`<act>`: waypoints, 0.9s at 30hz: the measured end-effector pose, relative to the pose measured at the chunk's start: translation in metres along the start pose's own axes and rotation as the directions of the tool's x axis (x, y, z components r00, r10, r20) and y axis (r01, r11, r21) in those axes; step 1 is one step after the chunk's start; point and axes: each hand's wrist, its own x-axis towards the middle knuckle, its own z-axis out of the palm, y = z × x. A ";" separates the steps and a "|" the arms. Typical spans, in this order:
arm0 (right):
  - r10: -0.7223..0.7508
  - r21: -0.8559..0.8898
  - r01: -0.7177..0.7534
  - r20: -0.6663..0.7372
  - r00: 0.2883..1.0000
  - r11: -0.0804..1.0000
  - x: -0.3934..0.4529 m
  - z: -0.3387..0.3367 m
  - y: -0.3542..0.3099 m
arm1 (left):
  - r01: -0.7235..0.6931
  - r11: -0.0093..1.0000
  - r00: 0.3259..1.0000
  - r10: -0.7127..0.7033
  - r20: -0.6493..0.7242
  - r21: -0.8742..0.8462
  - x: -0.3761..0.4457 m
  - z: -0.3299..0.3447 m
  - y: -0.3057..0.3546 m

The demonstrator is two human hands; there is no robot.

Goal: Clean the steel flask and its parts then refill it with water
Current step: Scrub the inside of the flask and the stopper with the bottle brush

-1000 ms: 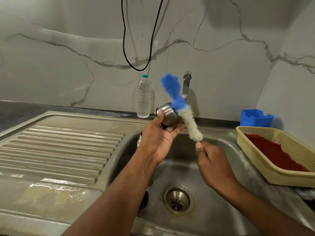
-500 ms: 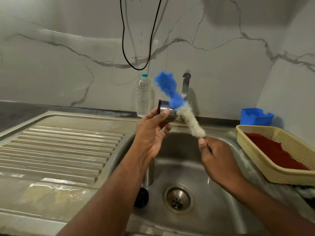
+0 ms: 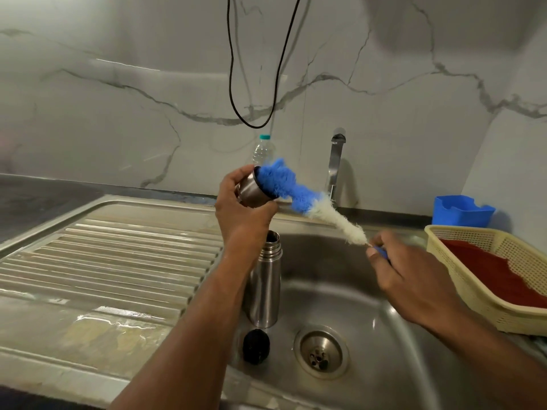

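- Steel flask body [image 3: 264, 287], a tall brushed-metal cylinder with a threaded neck, stands upright and uncapped in the stainless sink basin [image 3: 340, 279], up against its left wall, partly behind the left forearm.
- Left hand [image 3: 241, 211] has its fingers curled round the small steel flask cup [image 3: 254, 190], held above the flask with the mouth tipped toward the right.
- Fluffy bottle brush [image 3: 299, 195], blue at the tip and white nearer the handle, has its blue end pushed into that cup.
- Right hand [image 3: 405, 273] pinches the brush's blue handle between thumb and fingers, over the basin.
- Round black stopper [image 3: 256, 346] lies on the basin floor just in front of the flask, left of the drain [image 3: 321, 352].
- Clear plastic water bottle [image 3: 263, 150] stands at the marble wall, left of the chrome tap [image 3: 336, 161].
- Cream plastic basket [image 3: 488, 273] holding something red sits right of the sink.
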 end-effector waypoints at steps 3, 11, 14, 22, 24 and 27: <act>-0.137 -0.079 0.134 -0.023 0.990 0.988 0.000 -0.002 0.001 | -0.187 0.968 0.982 0.180 0.058 0.164 0.008 -0.013 -0.004; -0.405 -0.149 0.381 -0.199 0.892 0.913 0.004 -0.010 0.005 | -0.198 0.976 0.936 0.163 0.311 0.087 0.013 -0.022 -0.011; -0.292 0.009 0.297 -0.160 0.943 0.955 0.002 -0.007 0.007 | -0.144 0.989 0.925 0.143 0.351 -0.024 0.015 -0.021 -0.009; -0.050 0.395 -0.039 0.212 0.976 0.918 -0.004 0.010 -0.009 | 0.121 0.939 0.949 -0.014 0.315 -0.321 0.016 -0.021 0.002; -0.151 0.116 0.157 -0.059 0.987 0.981 -0.005 0.005 -0.007 | 0.125 0.938 0.957 -0.028 0.288 -0.324 0.019 -0.022 0.003; -0.347 -0.118 0.326 -0.311 0.885 0.938 -0.004 -0.008 -0.004 | 0.115 0.968 0.957 -0.048 0.285 -0.224 0.018 -0.018 -0.001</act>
